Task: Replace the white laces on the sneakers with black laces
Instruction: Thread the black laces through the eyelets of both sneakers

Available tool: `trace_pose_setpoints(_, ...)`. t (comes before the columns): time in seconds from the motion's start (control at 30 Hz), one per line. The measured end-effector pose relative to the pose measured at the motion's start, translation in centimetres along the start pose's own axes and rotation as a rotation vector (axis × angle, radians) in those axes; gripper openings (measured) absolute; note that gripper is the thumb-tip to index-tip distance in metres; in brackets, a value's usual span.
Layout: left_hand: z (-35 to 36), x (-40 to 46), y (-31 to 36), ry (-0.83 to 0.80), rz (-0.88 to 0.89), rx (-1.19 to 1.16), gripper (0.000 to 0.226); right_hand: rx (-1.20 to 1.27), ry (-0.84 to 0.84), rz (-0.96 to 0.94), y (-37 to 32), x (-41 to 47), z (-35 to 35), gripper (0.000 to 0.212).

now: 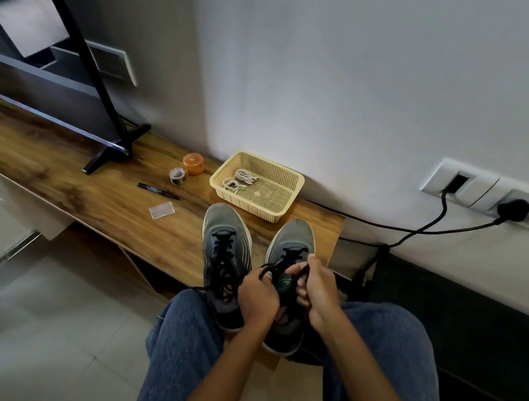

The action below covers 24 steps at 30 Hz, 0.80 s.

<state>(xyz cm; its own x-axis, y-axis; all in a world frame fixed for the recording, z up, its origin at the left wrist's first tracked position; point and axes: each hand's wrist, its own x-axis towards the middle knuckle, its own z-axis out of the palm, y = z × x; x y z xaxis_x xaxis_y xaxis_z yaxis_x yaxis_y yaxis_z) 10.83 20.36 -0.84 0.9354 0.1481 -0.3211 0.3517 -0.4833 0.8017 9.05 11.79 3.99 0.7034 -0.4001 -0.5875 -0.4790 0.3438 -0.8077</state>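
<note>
Head view shows both hands pinching the ends of the thin black lace (271, 266) on the right grey sneaker (289, 273), left hand (258, 294) and right hand (316, 290), likely to tie it. White laces (238, 180) lie in the yellow plastic basket (289, 176) on the wooden surface (54, 163), out of the way.

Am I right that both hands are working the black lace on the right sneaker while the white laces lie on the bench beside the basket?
Not quite. The head view shows the white laces lying inside the basket, not beside it. The rest holds: the left hand and right hand both pinch the black lace on the right sneaker.
</note>
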Motion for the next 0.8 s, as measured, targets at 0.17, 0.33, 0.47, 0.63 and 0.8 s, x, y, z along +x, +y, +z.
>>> trace_pose_setpoints(0.17, 0.0, 0.0, 0.1, -0.009, -0.029, -0.008, 0.025, -0.018, 0.012, -0.165, 1.1, 1.2, 0.1, 0.026)
trace_pose_setpoints(0.33, -0.2, -0.1, 0.3, -0.017, -0.043, -0.025, 0.025, -0.021, 0.052, -0.206, 1.6, 1.5, 0.5, 0.01)
trace_pose_setpoints(0.47, -0.2, -0.2, 0.2, -0.018, -0.022, -0.017, 0.025, -0.238, 0.138, -0.306, 1.3, 1.6, 0.7, 0.016)
trace_pose_setpoints(0.63, -0.2, -0.2, 0.2, -0.018, -0.016, -0.011, 0.025, -0.519, 0.149, -0.472, 0.8, 2.3, 0.7, 0.017)
trace_pose_setpoints(0.8, -0.2, -0.2, 0.4, -0.03, -0.03, -0.009, 0.026, -0.644, 0.121, -0.511, 1.1, 2.9, 1.2, 0.024)
